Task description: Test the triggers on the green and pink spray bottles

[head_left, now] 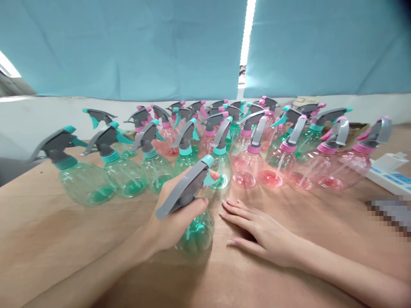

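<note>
My left hand is wrapped round the neck of a green spray bottle with a grey and teal trigger head, its index finger reaching to the teal trigger. The bottle is upright or nearly so; I cannot tell whether its base touches the table. To its right, my right hand lies palm down on the wooden table, fingers stretched out, holding nothing. Just beyond both hands stands a front row of spray bottles, with a green spray bottle among those on the left and a pink spray bottle among those on the right.
Behind the front row, several more green and pink spray bottles stand crowded together, partly hidden. A white power strip and a blurred-out flat object lie at the right. Blue curtains hang at the back above a white wall.
</note>
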A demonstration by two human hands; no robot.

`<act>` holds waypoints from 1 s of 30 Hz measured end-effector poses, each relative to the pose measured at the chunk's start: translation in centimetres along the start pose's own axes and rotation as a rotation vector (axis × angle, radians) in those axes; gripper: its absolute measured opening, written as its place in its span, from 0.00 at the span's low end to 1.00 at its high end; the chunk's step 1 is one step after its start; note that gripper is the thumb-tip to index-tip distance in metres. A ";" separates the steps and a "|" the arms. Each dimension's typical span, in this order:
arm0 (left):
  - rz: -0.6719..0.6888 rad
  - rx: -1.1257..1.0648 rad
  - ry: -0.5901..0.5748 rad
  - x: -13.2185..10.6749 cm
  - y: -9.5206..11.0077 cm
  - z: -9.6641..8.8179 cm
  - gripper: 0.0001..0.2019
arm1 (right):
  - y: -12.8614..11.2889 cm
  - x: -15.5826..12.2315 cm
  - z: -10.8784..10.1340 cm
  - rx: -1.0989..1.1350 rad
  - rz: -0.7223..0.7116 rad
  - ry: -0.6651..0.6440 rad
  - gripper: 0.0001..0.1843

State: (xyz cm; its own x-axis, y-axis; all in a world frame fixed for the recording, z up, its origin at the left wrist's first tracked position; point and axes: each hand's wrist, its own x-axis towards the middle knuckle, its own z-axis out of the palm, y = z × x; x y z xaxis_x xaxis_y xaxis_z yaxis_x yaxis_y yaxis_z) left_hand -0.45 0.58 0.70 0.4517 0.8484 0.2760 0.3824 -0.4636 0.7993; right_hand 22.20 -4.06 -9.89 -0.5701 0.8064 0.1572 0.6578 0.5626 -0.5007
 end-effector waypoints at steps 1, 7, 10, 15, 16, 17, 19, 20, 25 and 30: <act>0.003 -0.009 0.005 0.0 0.0 0.1 0.17 | 0.0 0.0 0.0 -0.008 0.006 0.010 0.33; -0.026 -0.068 0.006 0.0 -0.2 0.4 0.17 | 0.1 -0.1 0.1 -0.012 0.016 0.021 0.32; -0.043 -0.068 0.007 -0.1 -0.3 0.4 0.15 | 0.2 -0.1 0.1 -0.004 0.014 0.015 0.31; -0.020 -0.019 0.056 -0.1 -0.3 0.5 0.06 | 0.5 -0.2 0.0 0.029 -0.006 0.010 0.31; -0.014 -0.013 0.062 -0.1 -0.3 0.6 0.06 | 0.6 -0.2 0.0 0.032 -0.005 0.005 0.31; -0.011 -0.010 0.063 -0.1 -0.3 0.6 0.06 | 0.6 -0.2 0.0 0.033 -0.004 0.001 0.31; -0.008 -0.005 0.065 -0.2 -0.2 0.6 0.08 | 0.6 -0.2 0.0 0.030 0.000 -0.007 0.31; -0.008 -0.001 0.067 -0.2 -0.2 0.7 0.09 | 0.6 -0.2 -0.1 0.025 0.002 -0.013 0.31; -0.010 0.009 0.056 -0.2 -0.1 0.7 0.11 | 0.6 -0.2 -0.2 0.028 0.005 -0.014 0.31; -0.019 0.018 0.045 -0.2 -0.2 0.6 0.15 | 0.6 -0.2 -0.1 0.043 -0.006 -0.003 0.31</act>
State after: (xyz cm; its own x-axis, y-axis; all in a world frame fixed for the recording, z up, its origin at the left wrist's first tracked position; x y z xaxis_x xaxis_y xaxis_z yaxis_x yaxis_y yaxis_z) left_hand -0.10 0.32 0.15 0.4074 0.8676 0.2850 0.4052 -0.4514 0.7950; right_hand 22.78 -3.85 -10.10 -0.5754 0.8024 0.1583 0.6322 0.5592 -0.5362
